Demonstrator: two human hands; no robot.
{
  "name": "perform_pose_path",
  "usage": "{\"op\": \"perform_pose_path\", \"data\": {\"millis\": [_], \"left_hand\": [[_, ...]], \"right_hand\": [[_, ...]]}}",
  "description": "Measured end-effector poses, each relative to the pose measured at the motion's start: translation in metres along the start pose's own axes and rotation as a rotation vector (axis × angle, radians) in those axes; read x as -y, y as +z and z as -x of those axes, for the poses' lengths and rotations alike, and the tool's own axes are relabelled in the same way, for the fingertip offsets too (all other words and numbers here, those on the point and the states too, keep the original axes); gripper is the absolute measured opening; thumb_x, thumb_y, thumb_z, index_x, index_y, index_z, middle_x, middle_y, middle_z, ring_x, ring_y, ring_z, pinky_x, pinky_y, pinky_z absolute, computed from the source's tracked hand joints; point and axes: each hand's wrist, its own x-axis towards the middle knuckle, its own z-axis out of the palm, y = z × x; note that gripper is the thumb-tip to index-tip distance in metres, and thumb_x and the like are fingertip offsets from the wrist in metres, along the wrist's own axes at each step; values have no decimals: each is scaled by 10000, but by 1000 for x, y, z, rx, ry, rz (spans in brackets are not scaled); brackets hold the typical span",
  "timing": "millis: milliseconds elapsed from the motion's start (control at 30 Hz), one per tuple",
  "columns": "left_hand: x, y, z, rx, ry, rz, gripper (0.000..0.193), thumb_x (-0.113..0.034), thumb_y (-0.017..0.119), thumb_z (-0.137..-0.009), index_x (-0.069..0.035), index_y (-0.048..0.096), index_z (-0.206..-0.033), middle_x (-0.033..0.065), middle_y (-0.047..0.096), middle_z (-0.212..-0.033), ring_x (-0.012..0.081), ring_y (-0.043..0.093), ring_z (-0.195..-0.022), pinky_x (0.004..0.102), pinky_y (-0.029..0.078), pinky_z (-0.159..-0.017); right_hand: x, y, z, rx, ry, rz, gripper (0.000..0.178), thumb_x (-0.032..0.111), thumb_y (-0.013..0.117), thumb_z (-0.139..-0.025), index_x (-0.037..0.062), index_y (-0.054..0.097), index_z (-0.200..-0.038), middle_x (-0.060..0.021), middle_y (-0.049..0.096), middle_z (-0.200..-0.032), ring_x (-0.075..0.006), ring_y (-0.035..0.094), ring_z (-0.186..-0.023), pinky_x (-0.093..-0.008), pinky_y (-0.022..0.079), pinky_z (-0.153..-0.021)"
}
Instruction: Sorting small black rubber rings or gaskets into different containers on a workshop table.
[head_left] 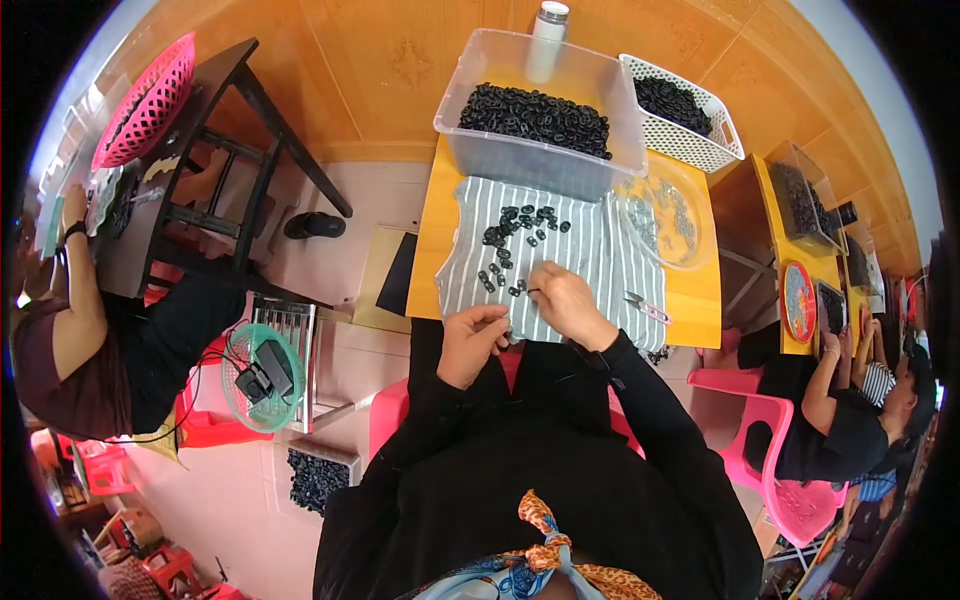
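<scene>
Left hand (474,343): at the near edge of the cloth, fingers curled, thumb and forefinger drawn close together; whether anything sits between them cannot be told.

Right hand (568,302): over the cloth, ahead and to the right of the left, fingers bent down with tips gathered; a small dark item shows at the tips, though a firm pinch on it cannot be confirmed.

Black pieces (497,236): small, two-lobed, scattered loose on the cloth ahead of the hands, a few just beside the right fingertips.

Striped cloth (586,235): grey and white, spread beneath hands and pieces.

Snips (650,308): metal blades, pink handles, lying to the right of the right hand.

Round clear tray (662,258): on the right side, containing small pale parts.

Clear plastic bin (545,165): large, at the far end of the cloth, holding a heap of similar black pieces.

White perforated basket (690,145): right of the bin, also holding black pieces.

Bottle (550,25): white, silver lid, behind the bin.

Worktop (695,310): yellow wood tone, under the cloth.

Green basket (232,400): to the left, black adapters inside.

Pink chair (790,500): to the right, near a seated co-worker (845,435) in black.
</scene>
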Motion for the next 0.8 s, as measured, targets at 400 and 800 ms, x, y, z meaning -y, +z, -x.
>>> {"op": "perform_pose_path", "data": {"millis": [400,800], "left_hand": [[-49,-20,1,-158,163,32,211,-35,606,-811,47,607,-1006,59,615,-746,88,571,-589,184,419,-483],[-84,-17,13,-176,274,27,184,-10,593,-821,46,611,-995,68,627,-783,96,573,-607,176,415,-499]], "right_hand": [[-4,-16,-26,-102,-19,43,51,53,579,-726,18,584,-763,-119,499,-742,-312,545,-717,-399,449,-599],[7,26,-61,-33,93,107,102,3,557,-661,1,575,-761,-192,563,-814,-346,586,-774,-426,475,-647]]}}
